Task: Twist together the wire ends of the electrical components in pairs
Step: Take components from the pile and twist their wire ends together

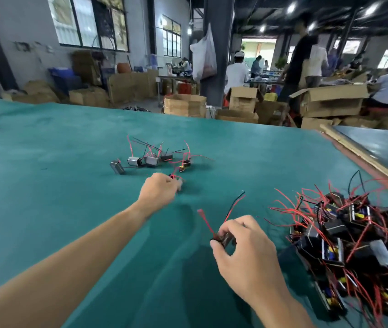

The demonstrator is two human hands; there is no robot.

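Looks between pairs: right hand pinches a component near-centre by the right pile, left hand at the far group, grip blurred, can't tell; next needs both hands on its wires.

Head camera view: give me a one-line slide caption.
On a green table, the right hand pinches a wired component beside a tangled pile while the left hand reaches toward a small group.
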